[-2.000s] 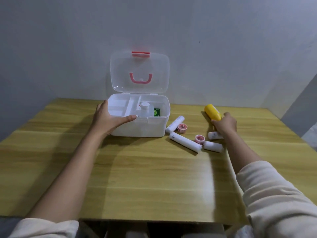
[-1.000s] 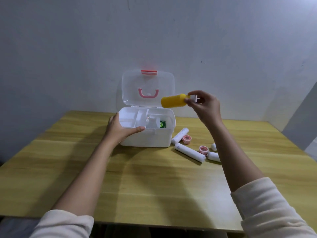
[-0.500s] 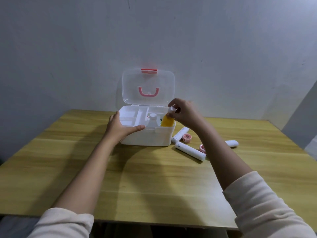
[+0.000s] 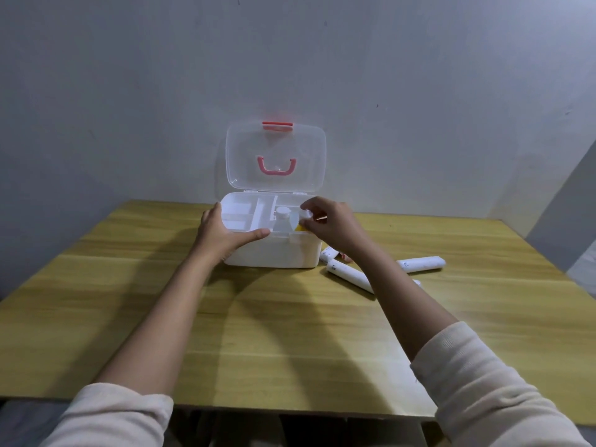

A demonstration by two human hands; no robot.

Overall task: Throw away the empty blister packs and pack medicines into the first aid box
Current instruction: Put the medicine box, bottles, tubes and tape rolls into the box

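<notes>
A white first aid box [image 4: 277, 251] stands open on the wooden table [image 4: 290, 333], its clear lid [image 4: 275, 156] upright with a pink handle. My left hand [image 4: 222, 235] grips the box's front left rim. My right hand [image 4: 329, 225] is over the box's right compartment, fingers closed on the white cap of a yellow bottle [image 4: 301, 226] that stands almost wholly inside. A small clear bottle with a white cap [image 4: 283, 217] stands beside it in the box. White rolls lie right of the box: one long [image 4: 350, 277], one farther right [image 4: 422, 263].
A grey wall rises right behind the box. Another short white roll [image 4: 329, 254] and a pink tape ring, mostly hidden by my right forearm, lie against the box's right side. The table's front edge runs close to my sleeves.
My right hand picked the yellow bottle off the table, carried it left over the box and lowered it into the right compartment. My left hand stayed on the box rim.
</notes>
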